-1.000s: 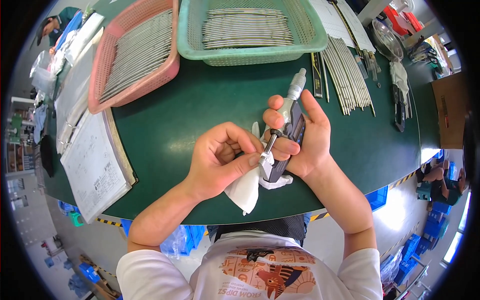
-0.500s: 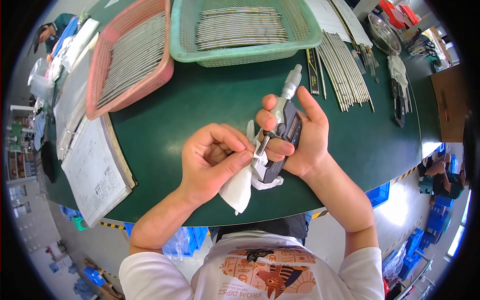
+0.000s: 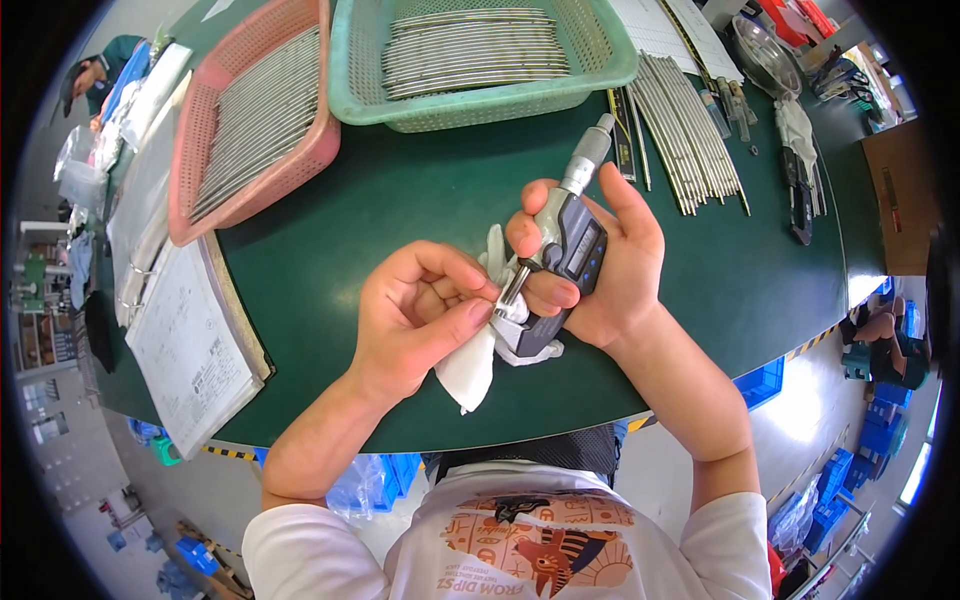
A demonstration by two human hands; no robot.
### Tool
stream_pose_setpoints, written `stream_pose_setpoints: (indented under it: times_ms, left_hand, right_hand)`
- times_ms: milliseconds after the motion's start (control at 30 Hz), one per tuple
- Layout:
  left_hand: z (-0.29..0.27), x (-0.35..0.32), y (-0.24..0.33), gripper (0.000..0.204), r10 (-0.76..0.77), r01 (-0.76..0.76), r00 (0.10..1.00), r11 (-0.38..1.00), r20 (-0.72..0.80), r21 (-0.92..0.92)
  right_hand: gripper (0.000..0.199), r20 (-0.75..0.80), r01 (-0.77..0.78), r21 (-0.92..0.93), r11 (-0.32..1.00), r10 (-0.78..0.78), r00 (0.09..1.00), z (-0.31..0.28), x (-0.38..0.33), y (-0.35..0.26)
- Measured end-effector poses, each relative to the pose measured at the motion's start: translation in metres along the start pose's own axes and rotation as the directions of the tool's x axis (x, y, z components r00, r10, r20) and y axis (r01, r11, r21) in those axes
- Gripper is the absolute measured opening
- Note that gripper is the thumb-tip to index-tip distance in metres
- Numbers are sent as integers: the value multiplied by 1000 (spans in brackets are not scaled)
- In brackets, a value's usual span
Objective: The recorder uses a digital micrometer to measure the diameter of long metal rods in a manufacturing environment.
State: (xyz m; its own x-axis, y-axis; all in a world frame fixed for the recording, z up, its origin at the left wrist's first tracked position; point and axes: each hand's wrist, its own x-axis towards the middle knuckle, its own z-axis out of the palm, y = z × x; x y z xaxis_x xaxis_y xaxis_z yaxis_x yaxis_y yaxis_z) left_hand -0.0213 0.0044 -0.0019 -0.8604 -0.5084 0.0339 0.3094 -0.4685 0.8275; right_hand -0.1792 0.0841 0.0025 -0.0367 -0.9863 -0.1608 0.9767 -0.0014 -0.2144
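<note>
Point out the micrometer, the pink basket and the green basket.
Micrometer [image 3: 578,240]: head view, on its dark body.
Pink basket [image 3: 283,186]: head view, on its near side wall.
Green basket [image 3: 490,114]: head view, on its front wall.

I wear a loose white cotton-looking T-shirt [image 3: 415,560] whose plain short sleeves [image 3: 305,550] end near my elbows. Across its front sits a large orange-and-tan printed panel [image 3: 600,535] with line drawings, an animal-headed figure [image 3: 548,570] in a striped headdress, a black patch on one edge and pale lettering. My forearms [image 3: 325,440], left hand [image 3: 405,315] and right hand [image 3: 625,275] are bare.
</note>
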Motion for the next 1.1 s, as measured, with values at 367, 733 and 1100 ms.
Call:
stream_pose_setpoints:
  times_ms: [367,733,1100]
  left_hand:
    - [1,3,1,17,162,-167,986,966,41,199]
    - [2,7,2,16,1,-3,1000,960,9,280]
    - [7,8,5,14,118,-229,973,493,196,840]
  right_hand:
    - [51,-24,-43,88,995,45,999,-4,2,1]
    - [49,-4,-54,88,995,54,999,-5,1,-1]
    - [49,15,-84,124,989,82,996,-5,2,-2]
